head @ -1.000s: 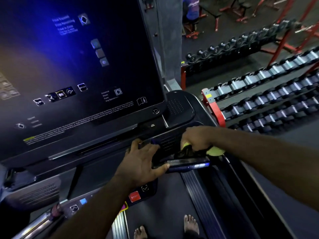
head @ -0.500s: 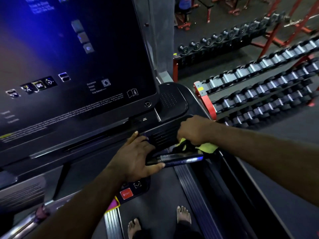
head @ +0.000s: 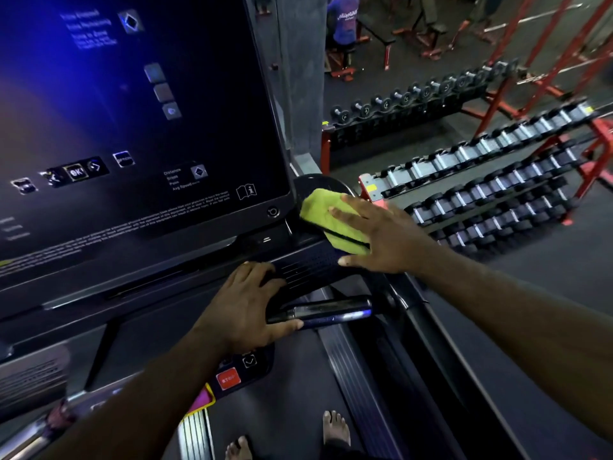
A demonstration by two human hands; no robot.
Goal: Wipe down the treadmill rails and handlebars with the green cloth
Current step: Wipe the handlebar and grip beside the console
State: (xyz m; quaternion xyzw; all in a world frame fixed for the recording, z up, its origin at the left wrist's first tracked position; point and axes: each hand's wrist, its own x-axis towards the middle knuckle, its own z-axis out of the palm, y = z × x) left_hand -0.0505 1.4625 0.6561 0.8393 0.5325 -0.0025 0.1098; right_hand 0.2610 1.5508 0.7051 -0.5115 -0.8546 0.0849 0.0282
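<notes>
My right hand (head: 381, 235) lies flat, its fingers straight and spread, pressing the green cloth (head: 326, 214) onto the far right corner of the console (head: 308, 263), just beside the lower right edge of the screen (head: 132, 127). It grasps nothing; the cloth is only pinned under the fingers. My left hand (head: 245, 307) is also released. Its fingers rest straight across the console's near edge, and the thumb touches the left end of the short handlebar (head: 331, 312). That handlebar is what I judge the coming move turns on. It lies nearer to me than the cloth hand and a little left of it, with its long axis running left to right. The left hand is closer to it, but the cloth is with the right. The side rail (head: 428, 330) runs from far to near along the right. I count one cloth, one handlebar, one side rail and two hands.
</notes>
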